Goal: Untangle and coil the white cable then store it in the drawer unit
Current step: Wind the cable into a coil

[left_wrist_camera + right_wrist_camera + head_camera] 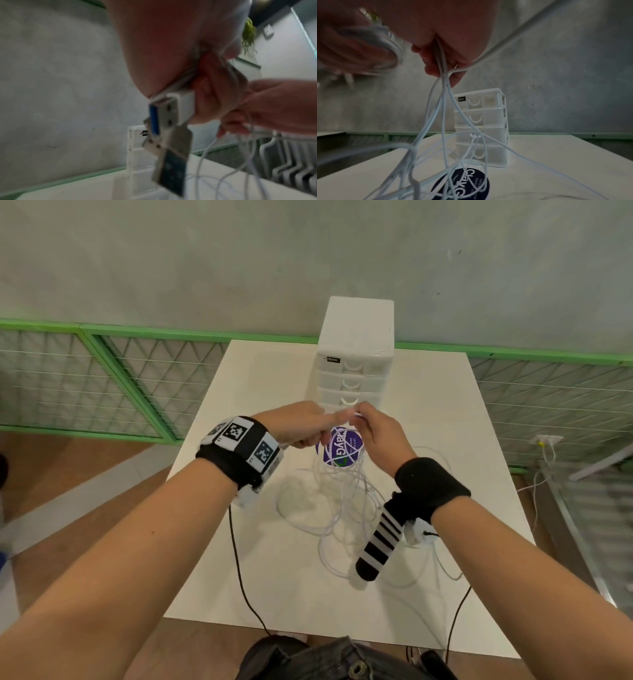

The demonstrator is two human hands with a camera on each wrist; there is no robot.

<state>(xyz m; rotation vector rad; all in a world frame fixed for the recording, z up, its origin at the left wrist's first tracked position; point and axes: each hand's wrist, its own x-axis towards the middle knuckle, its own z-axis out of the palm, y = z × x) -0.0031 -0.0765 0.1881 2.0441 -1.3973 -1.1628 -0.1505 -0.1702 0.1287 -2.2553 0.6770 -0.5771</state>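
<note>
A thin white cable [329, 508] hangs in tangled loops from both hands down onto the white table [445, 440]. My left hand [301, 424] grips a bundle of strands together with two USB plugs [164, 115]. My right hand [371, 428] pinches several strands [442, 75] just beside it, above a round purple sticker [342, 451]. The white drawer unit [354, 354] stands behind the hands at the table's far edge, all drawers closed [481, 125].
A green-framed wire fence [102, 378] runs behind the table below a grey wall. Black wrist-camera leads [239, 570] hang over the near table edge. A wall socket with a plugged lead [544, 443] sits at the right.
</note>
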